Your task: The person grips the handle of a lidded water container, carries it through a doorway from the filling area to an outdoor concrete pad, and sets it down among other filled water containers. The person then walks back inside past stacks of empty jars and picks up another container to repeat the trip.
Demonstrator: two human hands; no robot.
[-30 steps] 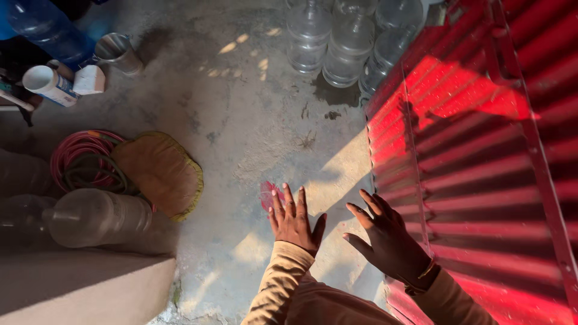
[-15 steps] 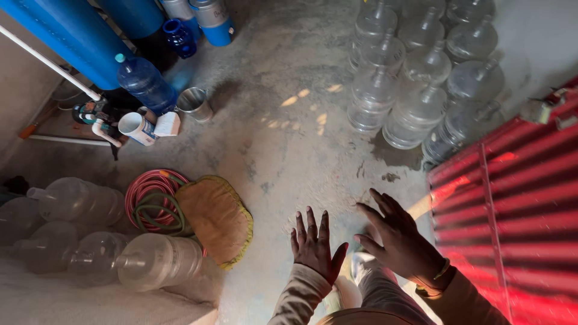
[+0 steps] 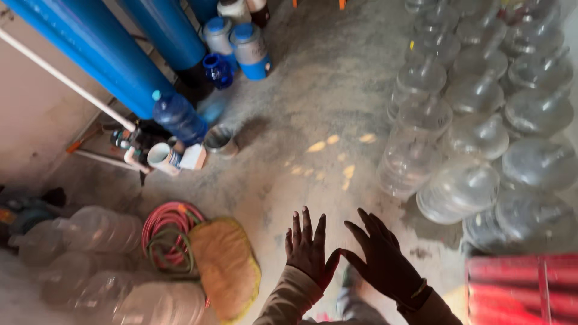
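My left hand (image 3: 308,248) and my right hand (image 3: 382,257) are held out in front of me over a grey concrete floor (image 3: 313,120), fingers spread, palms down, holding nothing. The two hands almost touch at the thumbs. A yellow-brown cloth sack (image 3: 224,265) lies on the floor to the left of my left hand, beside a coiled red hose (image 3: 167,232). Several clear empty water jugs (image 3: 475,120) stand upright to the right, above my right hand.
Blue cylindrical tanks (image 3: 90,48) and white pipes (image 3: 60,75) stand at the upper left, with a blue bottle (image 3: 179,117) and small cans (image 3: 220,141) at their base. More clear jugs (image 3: 102,265) lie on their sides at lower left. A red corrugated metal door (image 3: 524,289) is at lower right.
The view has swung up and away from the red door, bringing the blue tanks and more jugs into sight. Both hands stay spread in front of me, now over bare floor.
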